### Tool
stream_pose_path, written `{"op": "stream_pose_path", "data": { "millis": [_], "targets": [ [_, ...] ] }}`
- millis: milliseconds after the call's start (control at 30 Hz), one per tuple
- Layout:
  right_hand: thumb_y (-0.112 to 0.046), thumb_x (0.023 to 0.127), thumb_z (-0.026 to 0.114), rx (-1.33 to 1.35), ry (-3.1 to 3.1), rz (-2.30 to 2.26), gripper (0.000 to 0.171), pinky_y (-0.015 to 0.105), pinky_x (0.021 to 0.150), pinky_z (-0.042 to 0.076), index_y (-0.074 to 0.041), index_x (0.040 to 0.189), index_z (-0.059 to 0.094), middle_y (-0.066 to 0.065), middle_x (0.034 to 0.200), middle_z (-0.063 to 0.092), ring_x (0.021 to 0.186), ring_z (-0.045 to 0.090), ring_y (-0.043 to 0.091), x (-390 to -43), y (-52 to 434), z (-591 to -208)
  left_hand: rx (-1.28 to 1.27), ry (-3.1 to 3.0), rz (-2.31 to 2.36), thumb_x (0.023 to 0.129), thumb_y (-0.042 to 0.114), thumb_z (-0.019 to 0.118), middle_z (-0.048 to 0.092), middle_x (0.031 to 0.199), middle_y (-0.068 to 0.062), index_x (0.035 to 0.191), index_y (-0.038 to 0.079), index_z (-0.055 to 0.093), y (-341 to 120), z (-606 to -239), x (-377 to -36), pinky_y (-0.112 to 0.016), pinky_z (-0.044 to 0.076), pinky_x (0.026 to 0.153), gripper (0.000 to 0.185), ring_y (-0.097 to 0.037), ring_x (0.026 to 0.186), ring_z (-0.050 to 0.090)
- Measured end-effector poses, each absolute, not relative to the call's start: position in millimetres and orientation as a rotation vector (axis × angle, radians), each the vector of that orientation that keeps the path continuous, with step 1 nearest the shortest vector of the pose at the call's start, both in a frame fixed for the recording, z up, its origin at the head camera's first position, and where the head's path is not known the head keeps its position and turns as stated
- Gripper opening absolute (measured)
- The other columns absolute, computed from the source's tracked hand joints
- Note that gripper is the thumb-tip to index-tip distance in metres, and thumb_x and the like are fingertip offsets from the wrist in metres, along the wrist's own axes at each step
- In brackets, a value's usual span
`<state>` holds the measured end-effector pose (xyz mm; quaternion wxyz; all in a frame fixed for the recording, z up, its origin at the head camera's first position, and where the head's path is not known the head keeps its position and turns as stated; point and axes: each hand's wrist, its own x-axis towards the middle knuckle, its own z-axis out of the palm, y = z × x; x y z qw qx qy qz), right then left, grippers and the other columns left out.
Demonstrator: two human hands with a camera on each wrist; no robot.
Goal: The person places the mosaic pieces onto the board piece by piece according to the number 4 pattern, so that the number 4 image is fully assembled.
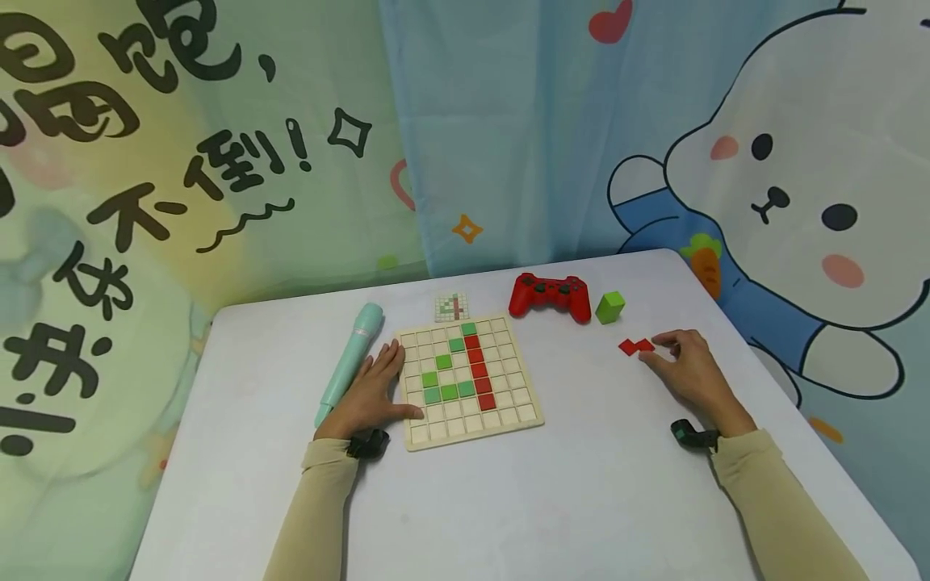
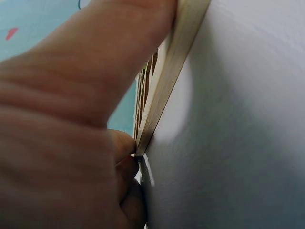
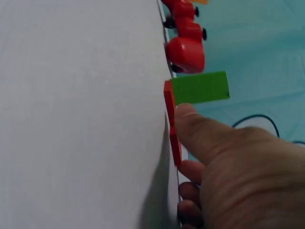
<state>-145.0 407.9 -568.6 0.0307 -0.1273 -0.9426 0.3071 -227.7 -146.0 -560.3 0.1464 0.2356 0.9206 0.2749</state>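
Fingers of the right hand [image 1: 690,373] lie nearly flat on the table [image 1: 581,484], slightly apart, and their tips touch the red tiles [image 1: 636,346], two flat squares lying corner to corner. In the right wrist view the thumb [image 3: 200,129] presses against the edge of these tiles, so the hand seems to be pinching them lightly, not lifting them; I cannot tell if the grip is firm.

To the left of the tiles lies the wooden grid board [image 1: 471,379], with green and red squares already set in its cells. The left hand [image 1: 370,391] rests flat at the left edge of the board, fingers straight and close together, thumb along the frame [image 2: 167,90]. I think it is placed so to keep the board from sliding.

Beyond the board lies a small pattern card [image 1: 452,307], probably the model to copy. Behind the red tiles stand a red game controller [image 1: 550,295] and a green block [image 1: 609,307]. A mint-coloured pen-like device [image 1: 350,359] lies left of the board, beside the left hand.
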Motion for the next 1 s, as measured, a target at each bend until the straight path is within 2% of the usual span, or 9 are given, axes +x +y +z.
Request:
{"op": "stream_pose_path", "data": {
  "millis": [200,300,467,600,700,800,867,1000],
  "targets": [
    [-0.035,0.105,0.068,-0.363,-2.921,0.888,0.054,0.057,0.088,0.053,0.009,0.135,0.057,0.032,0.129,0.049,0.113,0.048,0.045,-149.9,404.9,-570.4,0.667,2.646,0.784,0.081,0.055,0.09,0.004,0.182,-0.01,0.171,0.007,0.012,-147.4,-562.2,-226.4,-0.054,0.002,0.139,0.129,-0.03,0.17,0.004],
    [-0.033,0.107,0.066,-0.379,-2.92,0.889,0.05,0.057,0.088,0.054,0.008,0.134,0.057,0.031,0.128,0.051,0.112,0.05,0.045,-148.4,404.5,-571.3,0.657,2.639,0.779,0.081,0.056,0.09,0.003,0.182,-0.008,0.172,0.008,0.011,-147.4,-563.3,-225.7,-0.053,0.001,0.14,0.129,-0.03,0.17,0.004],
    [-0.037,0.11,0.061,-0.456,-2.909,0.938,0.052,0.057,0.091,0.057,0.004,0.142,0.055,0.03,0.133,0.055,0.115,0.053,0.045,-143.5,403.7,-566.5,0.652,2.63,0.769,0.081,0.056,0.089,0.002,0.182,-0.007,0.172,0.009,0.01,-146.2,-563.0,-224.6,-0.051,0.0,0.14,0.129,-0.028,0.171,0.002],
    [-0.032,0.109,0.063,-0.427,-2.863,0.956,0.049,0.037,0.085,0.058,0.002,0.143,0.056,0.026,0.127,0.062,0.113,0.058,0.041,-141.1,393.8,-550.7,0.667,2.641,0.754,0.082,0.057,0.088,0.002,0.182,-0.008,0.172,0.008,0.01,-145.3,-561.2,-225.8,-0.053,0.0,0.14,0.129,-0.03,0.171,0.002],
    [-0.022,0.106,0.068,-0.29,-2.831,0.933,0.041,0.014,0.078,0.05,0.001,0.139,0.06,0.022,0.118,0.066,0.106,0.062,0.036,-142.1,376.9,-533.2,0.669,2.648,0.757,0.082,0.056,0.088,0.003,0.182,-0.01,0.172,0.007,0.012,-144.9,-558.9,-226.4,-0.053,0.001,0.14,0.128,-0.031,0.171,0.003],
    [-0.013,0.101,0.074,-0.115,-2.818,0.933,0.036,0.002,0.074,0.043,0.001,0.133,0.064,0.02,0.111,0.069,0.1,0.065,0.033,-143.6,353.3,-514.6,0.667,2.649,0.76,0.081,0.055,0.089,0.004,0.182,-0.01,0.172,0.007,0.013,-144.9,-557.3,-226.7,-0.054,0.001,0.14,0.128,-0.03,0.171,0.003],
    [-0.01,0.099,0.077,-0.011,-2.845,0.93,0.036,0.002,0.075,0.044,0.001,0.131,0.066,0.018,0.109,0.07,0.098,0.066,0.031,-143.8,334.1,-503.6,0.668,2.649,0.754,0.082,0.056,0.089,0.003,0.182,-0.009,0.171,0.007,0.013,-145.0,-557.2,-227.0,-0.053,0.001,0.14,0.128,-0.03,0.171,0.003],
    [-0.011,0.097,0.079,0.211,-2.967,0.925,0.032,0.015,0.079,0.056,-0.003,0.126,0.07,0.01,0.106,0.072,0.095,0.066,0.022,-143.6,291.9,-491.6,0.668,2.652,0.751,0.082,0.056,0.089,0.003,0.182,-0.009,0.172,0.007,0.012,-146.1,-558.2,-227.9,-0.054,0.001,0.14,0.128,-0.03,0.171,0.003]
  ]
}}
